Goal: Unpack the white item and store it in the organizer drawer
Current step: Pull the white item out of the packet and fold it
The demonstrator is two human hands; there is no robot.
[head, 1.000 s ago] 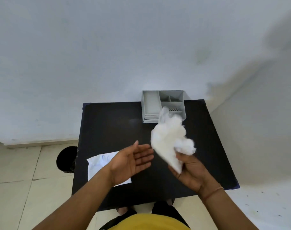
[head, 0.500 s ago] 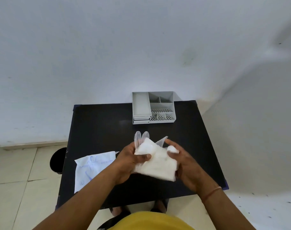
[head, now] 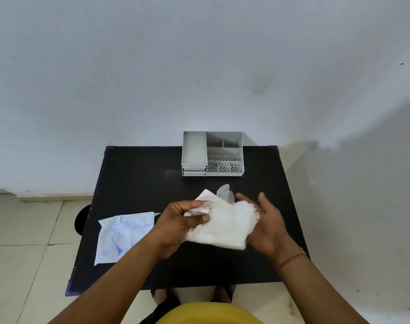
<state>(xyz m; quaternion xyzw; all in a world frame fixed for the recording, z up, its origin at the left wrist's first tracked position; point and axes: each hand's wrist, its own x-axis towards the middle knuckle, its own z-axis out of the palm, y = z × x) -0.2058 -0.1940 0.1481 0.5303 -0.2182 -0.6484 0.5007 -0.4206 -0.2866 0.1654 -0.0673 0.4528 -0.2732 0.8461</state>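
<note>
the white gloves [head: 225, 224] are out of the empty packet [head: 123, 235], which lies flat at the lower left of the black table [head: 134, 183]. my left hand [head: 176, 226] pinches the bundle's upper edge, fingers curled shut on it; my right hand [head: 267, 224] is spread open, cupping its right side. storing is still to do: the grey organizer [head: 212, 153] sits at the upper centre, its drawers [head: 194, 171] apparently closed. how many gloves are bunched here i can't tell.
</note>
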